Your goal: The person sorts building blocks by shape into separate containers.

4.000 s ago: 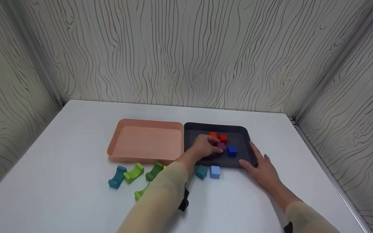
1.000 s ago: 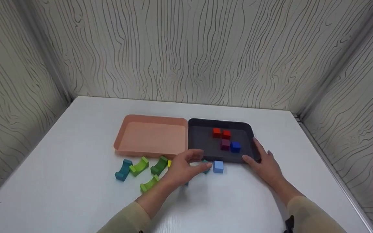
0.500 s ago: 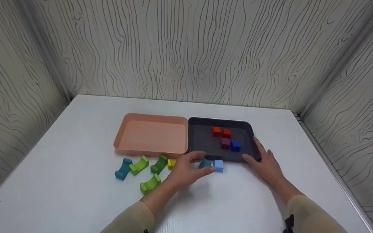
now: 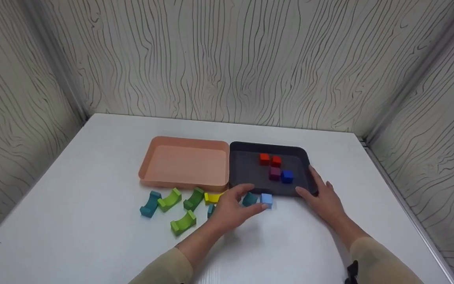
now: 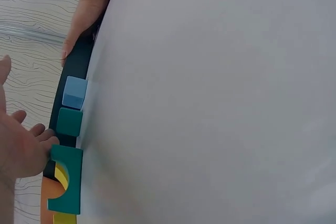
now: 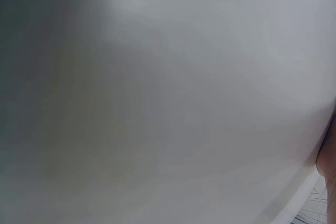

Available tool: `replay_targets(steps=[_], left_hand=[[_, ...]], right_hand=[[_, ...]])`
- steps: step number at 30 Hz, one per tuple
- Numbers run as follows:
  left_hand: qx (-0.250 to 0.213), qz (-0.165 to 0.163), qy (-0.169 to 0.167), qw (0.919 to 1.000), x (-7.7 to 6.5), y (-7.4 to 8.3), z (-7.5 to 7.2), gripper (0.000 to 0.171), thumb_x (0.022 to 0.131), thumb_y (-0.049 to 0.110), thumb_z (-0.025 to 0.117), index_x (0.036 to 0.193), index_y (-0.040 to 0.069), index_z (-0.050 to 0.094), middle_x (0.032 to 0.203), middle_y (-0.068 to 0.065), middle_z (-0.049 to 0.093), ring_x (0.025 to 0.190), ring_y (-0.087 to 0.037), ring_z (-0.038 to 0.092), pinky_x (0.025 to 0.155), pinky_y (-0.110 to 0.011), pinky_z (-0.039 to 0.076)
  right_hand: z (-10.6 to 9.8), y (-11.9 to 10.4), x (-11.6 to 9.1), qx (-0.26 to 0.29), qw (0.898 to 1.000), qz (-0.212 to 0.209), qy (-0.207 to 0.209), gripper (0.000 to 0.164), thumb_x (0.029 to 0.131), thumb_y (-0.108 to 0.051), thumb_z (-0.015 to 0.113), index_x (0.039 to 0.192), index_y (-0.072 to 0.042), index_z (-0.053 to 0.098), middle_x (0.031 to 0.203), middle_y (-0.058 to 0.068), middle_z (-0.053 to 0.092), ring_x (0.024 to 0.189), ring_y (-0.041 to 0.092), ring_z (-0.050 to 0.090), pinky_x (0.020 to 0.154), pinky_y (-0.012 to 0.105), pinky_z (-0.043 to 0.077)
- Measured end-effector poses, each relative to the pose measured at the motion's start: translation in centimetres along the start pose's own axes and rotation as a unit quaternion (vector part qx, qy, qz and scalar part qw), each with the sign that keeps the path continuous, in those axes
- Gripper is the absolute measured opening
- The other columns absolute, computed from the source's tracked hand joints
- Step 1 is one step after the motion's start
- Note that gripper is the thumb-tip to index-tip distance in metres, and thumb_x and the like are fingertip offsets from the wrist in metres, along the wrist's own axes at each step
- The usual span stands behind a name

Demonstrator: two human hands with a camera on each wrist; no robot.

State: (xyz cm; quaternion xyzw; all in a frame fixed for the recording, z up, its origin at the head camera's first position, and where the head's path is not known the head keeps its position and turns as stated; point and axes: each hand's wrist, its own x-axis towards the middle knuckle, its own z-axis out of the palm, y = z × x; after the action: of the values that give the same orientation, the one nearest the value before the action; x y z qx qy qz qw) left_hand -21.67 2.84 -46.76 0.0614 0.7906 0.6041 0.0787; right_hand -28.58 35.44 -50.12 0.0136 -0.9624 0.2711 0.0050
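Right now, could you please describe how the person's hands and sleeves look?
The left hand and right hand wear no gloves. The left sleeve and right sleeve are plain beige, without visible print, and both end short of the hand. A small black piece shows at the right sleeve's edge; too little is visible to name it.

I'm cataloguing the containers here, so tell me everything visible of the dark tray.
The dark tray is a shallow, near-black rectangle with rounded corners and a low rim, smooth like plastic. It lies flat on the table beside the pink tray; whether they touch is hard to tell. Two red cubes, a purple cube and a blue cube sit inside. The right hand rests at its near right corner, and the left hand hides part of its near edge.
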Motion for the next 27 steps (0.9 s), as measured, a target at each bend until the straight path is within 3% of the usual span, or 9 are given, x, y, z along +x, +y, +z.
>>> replay_targets(steps=[10,17,27], left_hand=[[-0.001,-0.012,-0.022,0.9997,0.9,0.0,-0.2,0.069,0.086,0.054,0.086,0.144,0.023,0.064,0.147,0.001,0.062,0.139,-0.026,0.055,0.114,-0.048,0.048],[0.003,0.003,-0.072,0.9974,0.9,0.2,-0.3,0.067,0.087,0.048,0.088,0.142,0.016,0.066,0.141,-0.002,0.066,0.129,-0.021,0.062,0.107,-0.042,0.054],[0.097,0.03,-0.15,0.9835,0.0,1.2,0.3,0.059,0.086,0.046,0.089,0.136,0.02,0.072,0.129,0.006,0.071,0.115,-0.01,0.064,0.104,-0.034,0.054]], right_hand=[[0.0,0.0,0.1,-0.006,1.0,0.007,-0.003,0.097,0.1,-0.073,0.053,0.173,-0.03,0.006,0.168,0.033,0.025,0.153,0.063,0.01,0.115,0.081,0.018],[0.2,0.0,0.2,-0.013,1.0,0.0,0.007,0.096,0.101,-0.071,0.054,0.173,-0.026,0.009,0.167,0.03,0.029,0.151,0.066,0.013,0.115,0.081,0.02],[0.2,-0.2,0.2,-0.013,1.0,0.013,-0.002,0.096,0.101,-0.071,0.054,0.173,-0.029,0.006,0.17,0.029,0.024,0.152,0.065,0.011,0.116,0.081,0.017]])
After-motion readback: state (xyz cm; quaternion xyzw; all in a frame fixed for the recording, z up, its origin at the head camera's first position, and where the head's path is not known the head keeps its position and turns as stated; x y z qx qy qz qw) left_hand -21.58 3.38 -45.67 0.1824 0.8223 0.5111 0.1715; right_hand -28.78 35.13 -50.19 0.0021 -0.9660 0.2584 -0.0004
